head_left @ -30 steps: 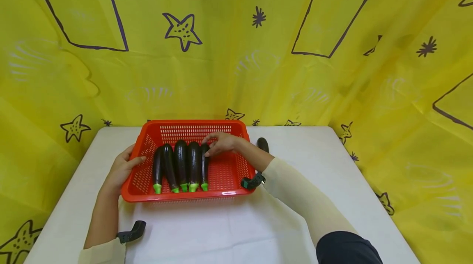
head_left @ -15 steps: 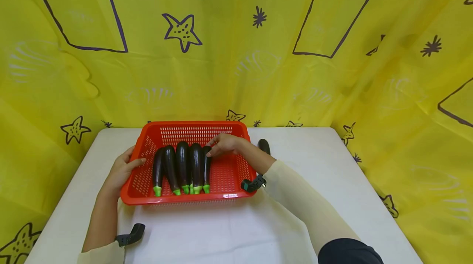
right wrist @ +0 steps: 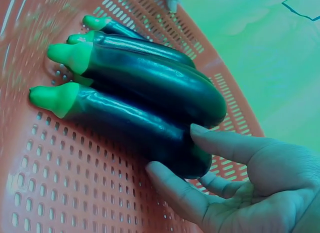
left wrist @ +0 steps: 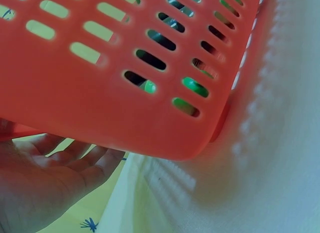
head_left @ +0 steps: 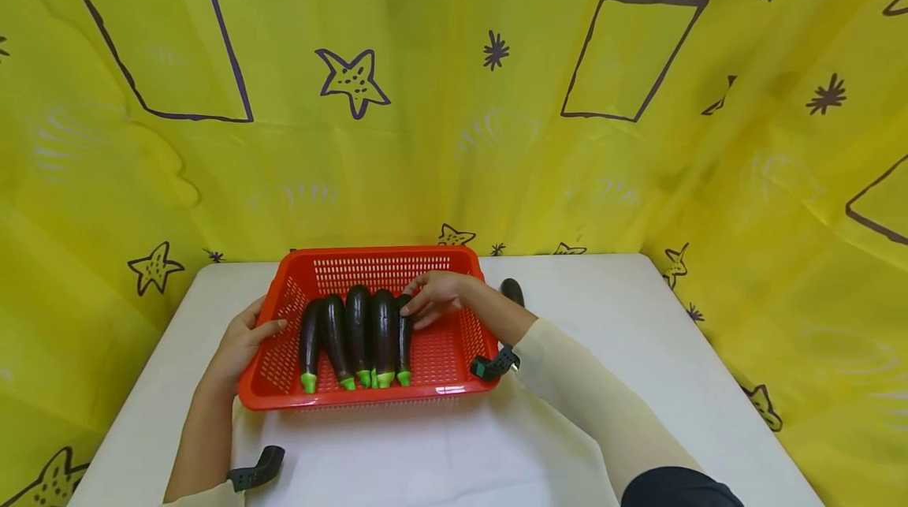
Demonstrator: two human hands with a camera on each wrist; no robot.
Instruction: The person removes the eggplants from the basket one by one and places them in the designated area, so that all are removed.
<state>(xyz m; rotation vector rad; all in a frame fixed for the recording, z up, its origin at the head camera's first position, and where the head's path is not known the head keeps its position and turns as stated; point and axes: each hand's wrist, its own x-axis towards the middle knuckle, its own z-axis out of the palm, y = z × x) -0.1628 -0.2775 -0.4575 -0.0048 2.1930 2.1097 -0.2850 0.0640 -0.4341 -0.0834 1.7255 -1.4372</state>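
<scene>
Several dark eggplants (head_left: 358, 326) with green stem ends lie side by side in a red perforated basket (head_left: 440, 389). My left hand (head_left: 237, 349) grips the basket's left rim, thumb over the edge; in the left wrist view its fingers reach under the red wall. Inside the basket, my right hand (head_left: 437, 298) holds the rounded far end of the rightmost eggplant (right wrist: 125, 120). In the right wrist view the thumb (right wrist: 225, 143) lies on one side of it and the index finger (right wrist: 177, 193) on the other. A further stem peeks out beneath the row.
The basket stands on a white table (head_left: 426, 456), close to its back edge. Another dark eggplant (head_left: 512, 291) lies outside the basket at right, partly hidden by the right forearm. A yellow patterned curtain (head_left: 426, 168) hangs behind and around.
The rightmost eggplant has shifted slightly right within the basket, with my right hand at its end. A further green stem has come into view. My left hand stays on the rim.
</scene>
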